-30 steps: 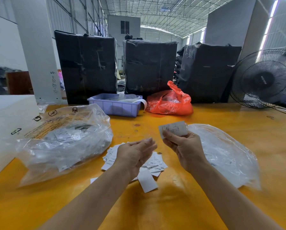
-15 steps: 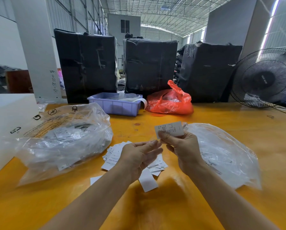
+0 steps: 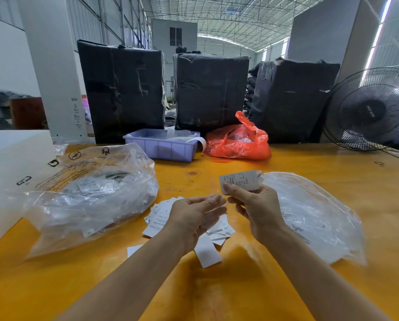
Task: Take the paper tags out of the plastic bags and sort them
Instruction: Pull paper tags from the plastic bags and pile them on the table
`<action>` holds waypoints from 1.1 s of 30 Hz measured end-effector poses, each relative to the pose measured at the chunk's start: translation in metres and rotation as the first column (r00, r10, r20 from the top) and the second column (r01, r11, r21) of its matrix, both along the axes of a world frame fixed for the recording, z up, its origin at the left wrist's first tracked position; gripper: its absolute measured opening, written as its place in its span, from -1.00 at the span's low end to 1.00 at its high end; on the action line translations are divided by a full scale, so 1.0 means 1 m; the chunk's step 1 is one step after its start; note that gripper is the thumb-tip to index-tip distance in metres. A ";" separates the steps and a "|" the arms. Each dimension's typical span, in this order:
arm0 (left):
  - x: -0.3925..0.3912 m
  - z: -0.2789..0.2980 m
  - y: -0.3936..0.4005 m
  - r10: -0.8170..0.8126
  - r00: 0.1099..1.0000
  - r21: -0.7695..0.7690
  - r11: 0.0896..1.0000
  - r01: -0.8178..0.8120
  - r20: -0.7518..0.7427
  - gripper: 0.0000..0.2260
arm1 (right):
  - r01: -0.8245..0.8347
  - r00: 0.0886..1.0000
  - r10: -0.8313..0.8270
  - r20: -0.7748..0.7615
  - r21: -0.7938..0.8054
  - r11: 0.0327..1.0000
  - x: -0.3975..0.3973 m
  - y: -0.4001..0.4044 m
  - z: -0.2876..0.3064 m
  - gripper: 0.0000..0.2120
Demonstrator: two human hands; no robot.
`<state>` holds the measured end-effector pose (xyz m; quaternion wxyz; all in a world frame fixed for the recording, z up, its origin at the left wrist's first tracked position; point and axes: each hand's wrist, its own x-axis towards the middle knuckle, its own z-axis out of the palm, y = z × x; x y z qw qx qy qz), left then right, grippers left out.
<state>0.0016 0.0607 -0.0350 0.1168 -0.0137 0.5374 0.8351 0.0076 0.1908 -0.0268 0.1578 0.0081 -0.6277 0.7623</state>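
Note:
My right hand pinches a white printed paper tag between thumb and fingers and holds it up above the yellow table. Just left of it my left hand hovers palm up, fingers relaxed; whether a thin clear film lies on its fingertips is unclear. Under both hands lies a loose pile of white paper tags. A big clear plastic bag full of tags sits to the left. A flatter clear plastic bag lies to the right.
At the back of the table stand a lilac plastic tray and a red plastic bag, with three black-wrapped bales behind them. A black fan stands at the far right. A white box occupies the left edge.
My right hand has carried the tag a little leftward, closer to my left hand. My left hand has turned its palm up and its fingers have straightened toward the tag.

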 end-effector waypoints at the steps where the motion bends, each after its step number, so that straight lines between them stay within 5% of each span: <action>1: 0.000 0.000 0.000 0.002 1.000 -0.003 1.000 -0.002 -0.004 -0.61 | -0.012 1.000 0.012 0.002 0.013 1.000 0.000 -0.001 -0.001 -0.93; 15: -0.001 -0.002 0.001 0.006 1.000 -0.034 0.999 -0.006 -0.015 -0.71 | -0.035 0.999 0.035 0.005 -0.013 0.999 0.000 -0.002 -0.001 -0.93; 21: -0.001 -0.001 0.001 0.025 1.000 -0.050 0.998 -0.026 -0.011 -0.71 | -0.069 0.990 0.066 0.122 0.027 0.997 -0.005 0.000 -0.004 -0.95; 33: -0.006 -0.008 -0.003 0.074 0.996 -0.180 0.980 -0.082 -0.051 -0.76 | -0.320 0.923 0.201 0.327 0.367 0.873 -0.006 0.010 0.000 -0.94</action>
